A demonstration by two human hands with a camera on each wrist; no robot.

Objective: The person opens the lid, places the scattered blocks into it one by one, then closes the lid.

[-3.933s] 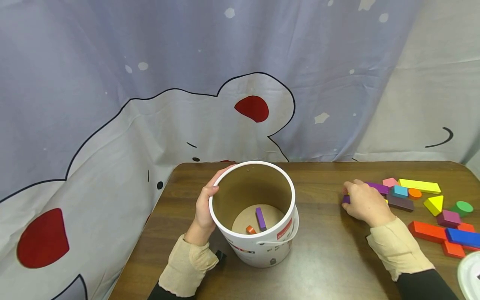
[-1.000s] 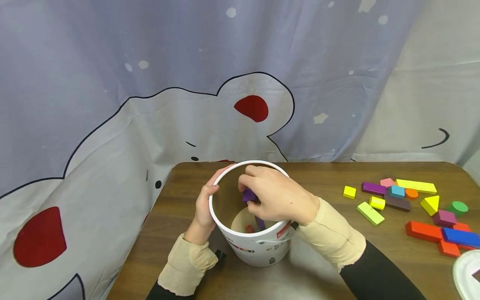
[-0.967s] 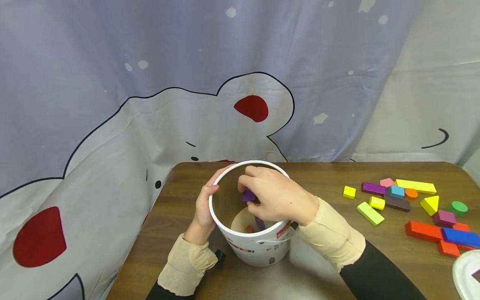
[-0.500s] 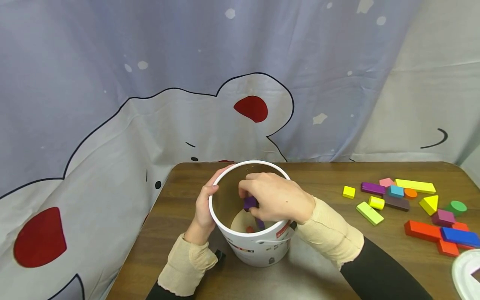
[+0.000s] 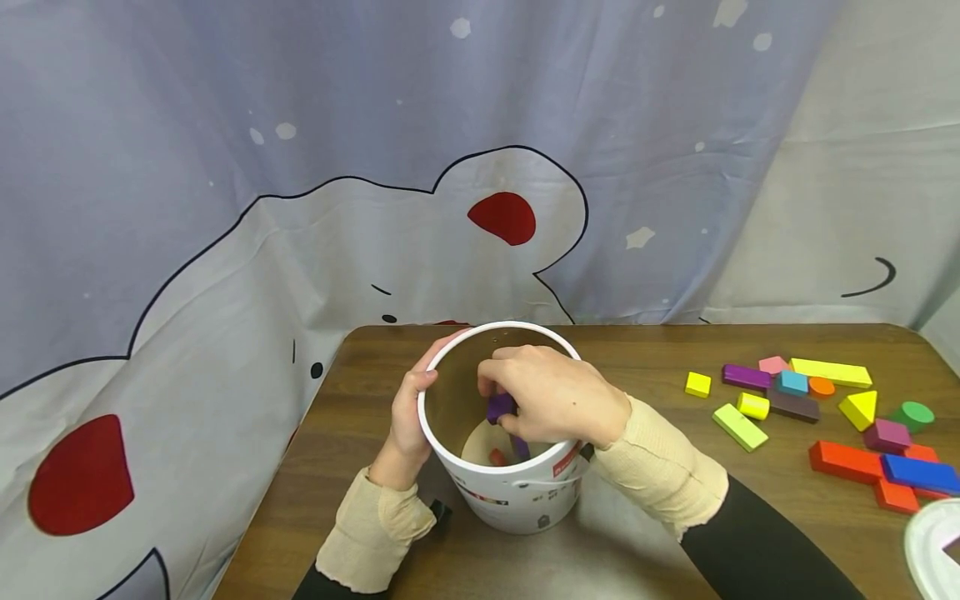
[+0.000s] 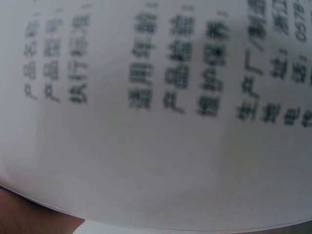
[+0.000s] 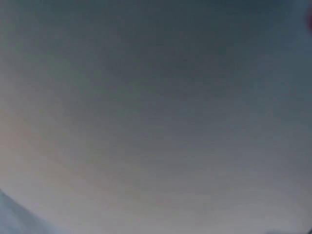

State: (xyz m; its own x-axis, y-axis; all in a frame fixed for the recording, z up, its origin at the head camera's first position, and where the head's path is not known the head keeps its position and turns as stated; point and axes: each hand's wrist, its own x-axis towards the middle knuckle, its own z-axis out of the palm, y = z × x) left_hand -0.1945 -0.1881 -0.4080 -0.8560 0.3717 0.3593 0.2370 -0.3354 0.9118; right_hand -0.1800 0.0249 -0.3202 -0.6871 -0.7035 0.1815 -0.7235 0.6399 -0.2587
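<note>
Left fingers gripping the white bucket, right fingers pinching a purple block, we should release the block low inside.

Hands crowding bucket, gap between bucket and blocks

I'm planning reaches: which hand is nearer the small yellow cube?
Right. The right hand dips into the white round bucket, left of the yellow cube; the left hand is farther off, holding the bucket's left side.
</note>
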